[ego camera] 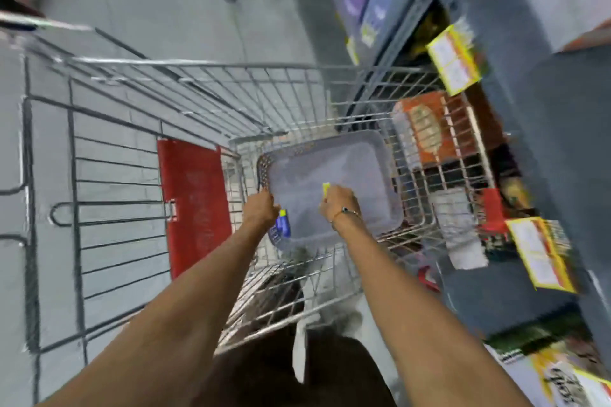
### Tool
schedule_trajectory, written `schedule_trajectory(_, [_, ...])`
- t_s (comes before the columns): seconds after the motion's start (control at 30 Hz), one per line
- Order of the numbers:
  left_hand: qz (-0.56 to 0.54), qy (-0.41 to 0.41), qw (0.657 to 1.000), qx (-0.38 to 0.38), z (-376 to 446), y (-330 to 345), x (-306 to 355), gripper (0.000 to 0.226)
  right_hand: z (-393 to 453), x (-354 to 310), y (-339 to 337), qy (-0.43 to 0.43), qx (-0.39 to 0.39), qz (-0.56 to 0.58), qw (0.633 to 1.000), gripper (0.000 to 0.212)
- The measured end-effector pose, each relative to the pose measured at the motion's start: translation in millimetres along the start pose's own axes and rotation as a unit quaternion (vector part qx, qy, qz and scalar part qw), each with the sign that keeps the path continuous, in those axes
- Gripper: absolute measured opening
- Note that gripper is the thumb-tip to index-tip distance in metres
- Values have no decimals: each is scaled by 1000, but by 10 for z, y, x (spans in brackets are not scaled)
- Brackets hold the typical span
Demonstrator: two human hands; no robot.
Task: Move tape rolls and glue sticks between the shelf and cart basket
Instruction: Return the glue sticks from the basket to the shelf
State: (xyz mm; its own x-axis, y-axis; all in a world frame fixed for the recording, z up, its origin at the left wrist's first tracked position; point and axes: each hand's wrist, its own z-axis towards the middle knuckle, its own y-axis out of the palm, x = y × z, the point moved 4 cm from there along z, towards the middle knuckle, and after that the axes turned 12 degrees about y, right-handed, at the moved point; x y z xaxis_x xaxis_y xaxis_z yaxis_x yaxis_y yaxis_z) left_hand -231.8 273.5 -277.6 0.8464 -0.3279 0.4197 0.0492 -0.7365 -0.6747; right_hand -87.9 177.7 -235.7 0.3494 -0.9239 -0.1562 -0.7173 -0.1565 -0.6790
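Both hands reach into the cart (297, 82). The left hand (261, 208) grips the grey basket's (373, 155) near-left rim; the right hand (339, 203) pinches a small yellow item (326, 189) over the basket. A blue item (283, 225) lies just beside the left hand.

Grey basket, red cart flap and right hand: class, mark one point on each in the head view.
grey basket (370, 155): head view, bare floor near its far right corner.
red cart flap (193, 201): head view, middle of the flap.
right hand (339, 203): head view, back of the hand, over the basket.
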Motion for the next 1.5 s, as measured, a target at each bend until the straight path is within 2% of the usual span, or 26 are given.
schedule_trajectory(0.07, [4,-12,999,-34,92,142,-95,31,139,-89,394,18,-50,-27,998,30])
schedule_trajectory(0.17, [-58,-41,993,-93,305,477,-229,41,328,-242,966,14,-119,-77,990,33])
schedule_trajectory(0.23, [-104,-1,988,-111,359,546,-128,58,371,-334,1089,9,-112,-81,990,33])
schedule_trajectory(0.27, [-121,14,987,-107,417,614,-119,60,445,-356,1169,11,-110,-84,990,33])
schedule_trajectory(0.37, [-89,-4,993,-74,514,743,-201,34,611,-331,1329,28,-121,-85,989,33])
schedule_trajectory(0.43, [-49,9,998,-46,554,810,-214,29,719,-274,1414,41,-114,-77,990,31])
schedule_trajectory(0.53, [-28,21,999,-36,616,914,-259,29,793,-222,1491,73,-96,-29,992,28])
schedule_trajectory(0.67, [-57,1,997,-50,707,868,-251,28,814,-105,1498,161,-90,84,979,27])
schedule_trajectory(0.8, [-104,9,992,-75,771,760,-86,27,851,-63,1299,147,-72,171,972,22])
schedule_trajectory(0.9, [-155,38,986,-53,754,618,163,29,813,11,942,127,-29,232,964,28])
schedule_trajectory(1.0, [-200,114,972,-39,611,412,704,25,684,239,461,101,17,296,950,29])
schedule_trajectory(1.13, [-270,240,931,-44,294,173,1538,20,308,652,-300,88,100,375,918,21])
schedule_trajectory(1.2, [-301,292,907,-47,77,85,1961,27,-49,923,-690,81,161,410,894,17])
schedule_trajectory(1.27, [-325,349,877,-57,-256,90,2478,31,-529,1367,-1078,64,244,435,864,9])
schedule_trajectory(1.3, [-342,372,860,-73,-415,118,2709,26,-764,1573,-1225,51,284,446,847,10])
schedule_trajectory(1.37, [-354,431,824,-101,-918,189,3240,21,-1300,2110,-1450,39,355,473,805,15])
schedule_trajectory(1.43, [-366,480,791,-102,-1388,272,3671,27,-1767,2553,-1580,43,402,504,763,16])
schedule_trajectory(1.5, [-345,529,764,-133,-2001,522,4120,26,-2343,3124,-1598,66,474,521,707,18])
